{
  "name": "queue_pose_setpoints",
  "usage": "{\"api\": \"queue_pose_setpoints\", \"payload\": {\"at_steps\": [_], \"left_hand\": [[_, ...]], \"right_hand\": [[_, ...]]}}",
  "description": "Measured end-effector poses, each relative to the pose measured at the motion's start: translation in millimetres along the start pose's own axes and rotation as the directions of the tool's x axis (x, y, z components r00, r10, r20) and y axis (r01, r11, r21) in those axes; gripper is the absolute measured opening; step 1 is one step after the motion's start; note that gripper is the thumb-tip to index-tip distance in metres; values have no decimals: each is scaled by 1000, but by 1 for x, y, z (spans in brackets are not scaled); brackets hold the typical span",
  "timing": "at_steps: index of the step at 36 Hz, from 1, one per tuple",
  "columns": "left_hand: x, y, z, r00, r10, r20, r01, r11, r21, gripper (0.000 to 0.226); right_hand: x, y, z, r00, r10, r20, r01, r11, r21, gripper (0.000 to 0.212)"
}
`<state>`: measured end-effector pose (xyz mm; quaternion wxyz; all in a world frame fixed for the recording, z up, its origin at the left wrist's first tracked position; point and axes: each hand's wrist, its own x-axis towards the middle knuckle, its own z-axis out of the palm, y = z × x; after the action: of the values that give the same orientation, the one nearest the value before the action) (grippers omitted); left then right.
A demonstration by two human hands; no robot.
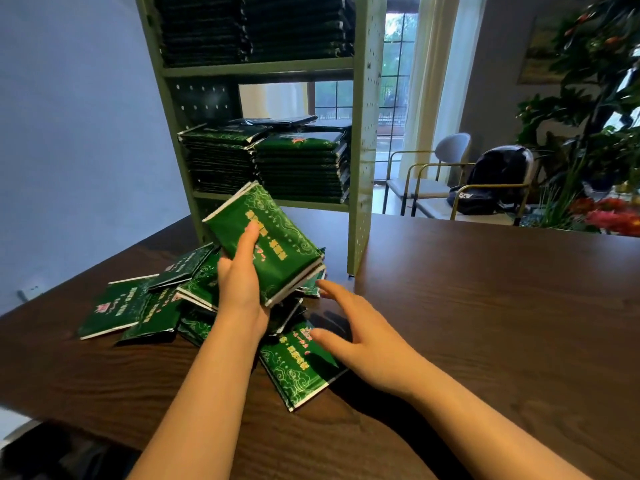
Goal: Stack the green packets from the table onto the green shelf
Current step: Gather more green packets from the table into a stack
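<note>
My left hand (240, 275) grips a small stack of green packets (277, 237), tilted and lifted above the table in front of the green shelf (363, 140). Below it, several more green packets (138, 306) lie scattered in a loose pile on the dark wooden table (485, 306). My right hand (349, 334) hovers with fingers spread over one flat packet (298, 372) near the table's front; it holds nothing. The shelf's middle level carries two stacks of packets (301, 168), and the upper level is filled with more packets (256, 26).
The shelf stands at the table's far edge, with a perforated side panel on its right. Behind the table are two chairs (450, 174), one with a dark bag (491, 181), plus a large plant and red flowers (609, 216) at the right.
</note>
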<state>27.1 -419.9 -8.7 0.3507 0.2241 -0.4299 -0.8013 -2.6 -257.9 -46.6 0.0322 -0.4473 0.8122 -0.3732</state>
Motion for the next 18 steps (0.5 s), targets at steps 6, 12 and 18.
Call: {"api": "queue_pose_setpoints", "payload": {"at_steps": [6, 12, 18], "left_hand": [[4, 10, -6, 971, 119, -207, -129, 991, -32, 53], [8, 14, -11, 936, 124, -330, -145, 989, -40, 57], [14, 12, -15, 910, 158, -384, -207, 974, -89, 65]], "right_hand": [[22, -2, -7, 999, 2, 47, 2, 996, -92, 71], [60, -3, -8, 993, 39, 110, -32, 997, -66, 66], [100, -11, 13, 995, 6, 99, 1, 997, -73, 71]]}}
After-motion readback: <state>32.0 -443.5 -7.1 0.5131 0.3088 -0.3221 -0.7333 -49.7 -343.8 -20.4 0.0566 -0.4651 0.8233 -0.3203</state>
